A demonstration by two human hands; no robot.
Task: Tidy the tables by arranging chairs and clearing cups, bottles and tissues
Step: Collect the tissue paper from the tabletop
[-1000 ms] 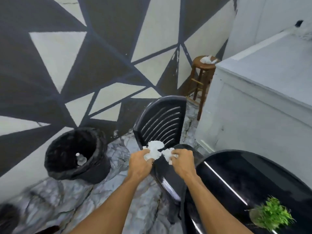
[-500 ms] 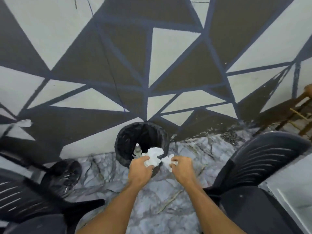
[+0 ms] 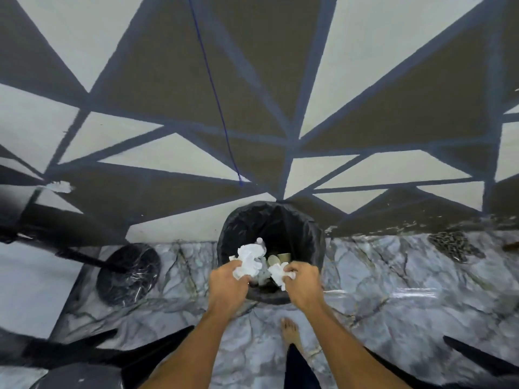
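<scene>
Your left hand (image 3: 227, 284) is gripping a large crumpled white tissue wad (image 3: 248, 259), fingers curled round it. Your right hand (image 3: 303, 284) is pinching a smaller crumpled white tissue (image 3: 278, 272). Both hands are hovering side by side, not touching, at the near rim of a round bin lined with a black plastic bag (image 3: 314, 242), so both tissues are hanging over its mouth. Tan paper cups (image 3: 280, 258) are lying inside. The bin is standing on grey marbled floor (image 3: 393, 290) against a wall painted in brown and cream triangles (image 3: 168, 80). A round black pedestal base (image 3: 127, 273) is sitting to its left.
</scene>
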